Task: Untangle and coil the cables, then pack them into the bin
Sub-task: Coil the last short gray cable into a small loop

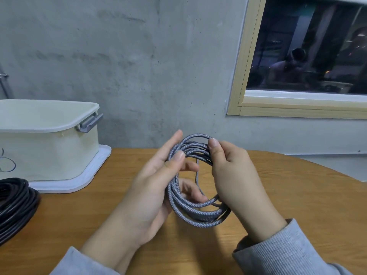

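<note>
Partly off-frame, black cable coil [16, 205]; right hand [236, 179] fingers behind braided coil [190, 197].

A grey-and-white braided fabric cable [190, 205], wound into a round coil of several loops, is held upright above the wooden table, pinched at its top and left side, with one loose strand hanging down through the middle of the coil. A thick black rubber cable [16, 203] lies coiled flat on the table at the left edge. Just behind it a cream rectangular plastic bin [49, 153] with a grey handle stands open, resting on its white lid.
</note>
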Demonstrator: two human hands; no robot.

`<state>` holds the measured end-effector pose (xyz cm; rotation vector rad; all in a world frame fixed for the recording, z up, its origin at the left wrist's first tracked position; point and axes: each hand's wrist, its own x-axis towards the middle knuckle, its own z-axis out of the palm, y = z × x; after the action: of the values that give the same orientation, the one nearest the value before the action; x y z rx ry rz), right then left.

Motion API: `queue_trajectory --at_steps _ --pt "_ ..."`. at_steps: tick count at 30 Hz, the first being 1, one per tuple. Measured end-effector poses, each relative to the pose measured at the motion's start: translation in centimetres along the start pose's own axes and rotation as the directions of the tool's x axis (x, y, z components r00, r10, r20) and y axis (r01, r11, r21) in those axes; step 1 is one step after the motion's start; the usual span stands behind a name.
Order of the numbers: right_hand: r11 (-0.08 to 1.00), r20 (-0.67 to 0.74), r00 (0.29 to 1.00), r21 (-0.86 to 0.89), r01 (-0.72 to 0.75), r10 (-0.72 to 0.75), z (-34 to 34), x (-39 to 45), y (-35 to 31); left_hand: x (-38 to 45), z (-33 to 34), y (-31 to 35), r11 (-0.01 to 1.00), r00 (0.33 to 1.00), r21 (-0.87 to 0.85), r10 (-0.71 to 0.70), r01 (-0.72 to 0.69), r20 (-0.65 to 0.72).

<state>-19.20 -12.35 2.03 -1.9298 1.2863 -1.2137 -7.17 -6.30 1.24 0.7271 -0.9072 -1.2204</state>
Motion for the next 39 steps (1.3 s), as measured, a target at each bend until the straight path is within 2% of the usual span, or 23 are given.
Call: queue_trajectory --at_steps 6,9,12,16,18,21,26,31,35,39 --pt "1.000 0.084 0.996 -0.018 -0.013 0.014 -0.2 0.0 0.0 -0.2 0.1 0.2 0.987 0.998 -0.146 -0.061 0.060 -0.003" --pt "1.000 0.092 0.996 -0.013 0.016 -0.014 -0.5 0.1 -0.2 -0.3 0.2 -0.1 0.991 0.998 -0.113 -0.070 0.069 -0.005" --pt "0.991 0.044 0.990 -0.021 0.135 -0.134 -0.7 0.5 0.2 -0.5 0.7 -0.3 0.998 0.999 -0.043 -0.049 0.049 -0.007" --pt "0.977 0.042 0.978 0.058 0.203 -0.206 -1.1 0.5 0.5 -0.2 0.5 -0.2 0.999 0.999 -0.035 -0.035 0.036 0.020" --pt "0.966 0.021 0.965 -0.007 0.260 -0.260 -1.3 0.6 0.6 0.0 0.2 -0.2 0.999 0.998 -0.029 -0.032 0.034 0.059" --pt "0.889 -0.007 0.922 -0.270 0.370 -0.386 -1.6 0.9 0.4 0.0 0.3 -0.5 0.999 0.998 0.028 -0.032 0.031 0.052" --pt "0.801 0.093 0.840 -0.261 0.539 -0.535 -1.5 0.8 0.0 -0.4 0.6 -0.6 0.996 0.998 0.050 -0.068 0.068 -0.010" --pt "0.836 -0.114 0.837 -0.210 0.507 -0.536 -2.2 0.8 0.2 -0.6 0.2 -0.8 0.991 0.990 0.034 -0.128 0.127 0.054" --pt "0.876 -0.220 0.851 -0.201 0.438 -0.476 -2.1 0.5 -0.1 -0.6 0.0 -0.2 0.994 0.986 0.022 -0.108 0.106 0.124" --pt "0.920 -0.291 0.873 -0.158 0.359 -0.391 -2.1 0.3 -0.1 -0.7 0.4 -0.2 0.992 0.988 0.075 -0.111 0.103 0.111"
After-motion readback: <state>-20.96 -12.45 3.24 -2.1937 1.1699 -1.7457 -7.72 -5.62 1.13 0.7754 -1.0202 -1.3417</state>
